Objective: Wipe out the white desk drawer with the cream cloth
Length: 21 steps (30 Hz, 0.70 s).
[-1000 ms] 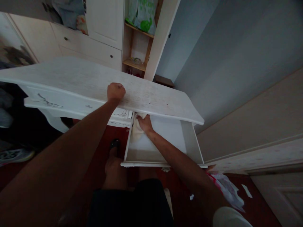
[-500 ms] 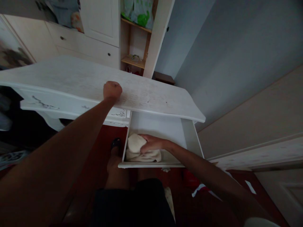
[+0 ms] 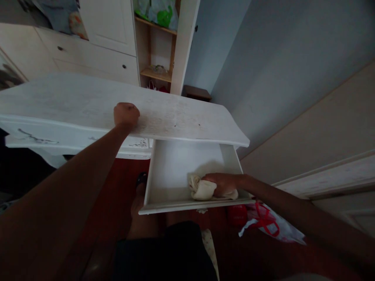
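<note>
Inside the pulled-out white drawer (image 3: 170, 166), my right hand (image 3: 224, 183) grips a bunched cream cloth (image 3: 204, 189). The cloth lies on the drawer's floor against the front panel, toward the right corner, with part of it spread beneath my hand. My left hand (image 3: 126, 114) rests as a closed fist on the worn white desk top (image 3: 172, 113), left of the drawer; nothing shows in it.
Behind the desk stands a white cabinet (image 3: 108, 27) with an open door and shelves holding plastic bags (image 3: 164, 15). A grey-blue wall (image 3: 272, 62) rises at the right. On the red floor by the drawer lie a red item (image 3: 237, 214) and a white bag with red handles (image 3: 281, 226).
My right hand has slid the cloth from the drawer's left front corner to its right side. The left fist stays on the desk top while the view has shifted slightly.
</note>
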### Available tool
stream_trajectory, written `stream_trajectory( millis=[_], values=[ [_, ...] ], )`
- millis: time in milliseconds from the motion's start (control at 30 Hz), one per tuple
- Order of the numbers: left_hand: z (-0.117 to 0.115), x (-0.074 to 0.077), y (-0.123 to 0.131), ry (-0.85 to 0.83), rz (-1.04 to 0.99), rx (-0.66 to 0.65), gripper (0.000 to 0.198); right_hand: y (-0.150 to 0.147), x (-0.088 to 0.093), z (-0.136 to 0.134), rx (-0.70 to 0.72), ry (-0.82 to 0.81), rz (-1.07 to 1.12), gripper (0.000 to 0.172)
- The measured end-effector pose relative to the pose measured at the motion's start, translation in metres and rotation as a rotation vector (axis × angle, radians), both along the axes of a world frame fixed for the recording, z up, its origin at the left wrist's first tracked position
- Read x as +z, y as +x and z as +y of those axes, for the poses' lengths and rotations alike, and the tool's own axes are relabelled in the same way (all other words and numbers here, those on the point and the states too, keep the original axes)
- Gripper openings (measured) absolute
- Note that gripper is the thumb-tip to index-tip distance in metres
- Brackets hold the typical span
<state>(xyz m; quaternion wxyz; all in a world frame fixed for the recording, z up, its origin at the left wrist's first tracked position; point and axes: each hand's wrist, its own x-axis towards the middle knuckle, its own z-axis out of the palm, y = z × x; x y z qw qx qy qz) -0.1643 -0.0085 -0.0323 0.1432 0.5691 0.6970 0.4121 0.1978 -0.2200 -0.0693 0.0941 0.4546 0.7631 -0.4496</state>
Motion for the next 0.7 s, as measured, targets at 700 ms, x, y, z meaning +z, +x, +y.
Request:
stream_trajectory(
  millis=[700],
  values=[
    [-0.006, 0.002, 0.0, 0.035, -0.039, 0.013, 0.022, 0.047, 0.007, 0.055, 0.215, 0.974, -0.649, 0.042]
  ],
)
